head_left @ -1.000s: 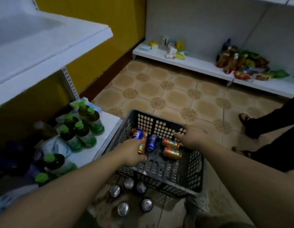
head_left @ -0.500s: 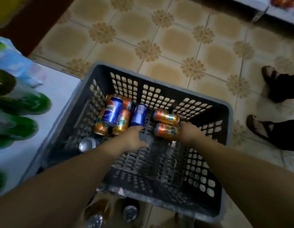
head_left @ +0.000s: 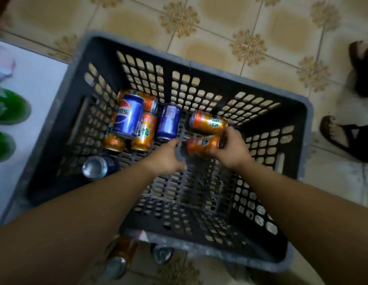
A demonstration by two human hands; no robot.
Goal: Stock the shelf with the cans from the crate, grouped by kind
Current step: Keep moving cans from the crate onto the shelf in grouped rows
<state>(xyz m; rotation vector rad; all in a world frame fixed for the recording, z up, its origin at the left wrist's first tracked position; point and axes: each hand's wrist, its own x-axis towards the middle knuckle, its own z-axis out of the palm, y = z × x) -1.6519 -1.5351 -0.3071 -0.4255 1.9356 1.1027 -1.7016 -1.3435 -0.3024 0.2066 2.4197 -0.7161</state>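
1. Here, at your far left, a flat white shelf board [head_left: 35, 95] carries green plastic bottles [head_left: 8, 108], blurred at the frame's edge.
2. Just beside the shelf, the dark grey perforated plastic crate [head_left: 298, 112] sits on the patterned beige tile floor [head_left: 220, 27].
3. In the crate's left part, a silver-topped can [head_left: 95, 167] stands upright by itself. Beyond it, a blue Pepsi can [head_left: 128, 116] lies on top of a cluster of orange cans [head_left: 145, 133].
4. Outside the crate's near rim, two upright floor cans [head_left: 117, 262] stand on the tiles.
5. A second blue can [head_left: 168, 122] lies on the crate bottom, just right of the cluster.
6. Your left hand [head_left: 166, 159] reaches toward that second blue can with loose fingers, grasping nothing. Whether a fingertip touches it, I cannot tell.
7. Your right hand [head_left: 230, 149] has fingers wrapped round a sideways orange can [head_left: 199, 145]. A rear orange can [head_left: 207, 122] lies just behind it.
8. At your far right, another person's sandalled feet [head_left: 343, 138] stand on the tiles.
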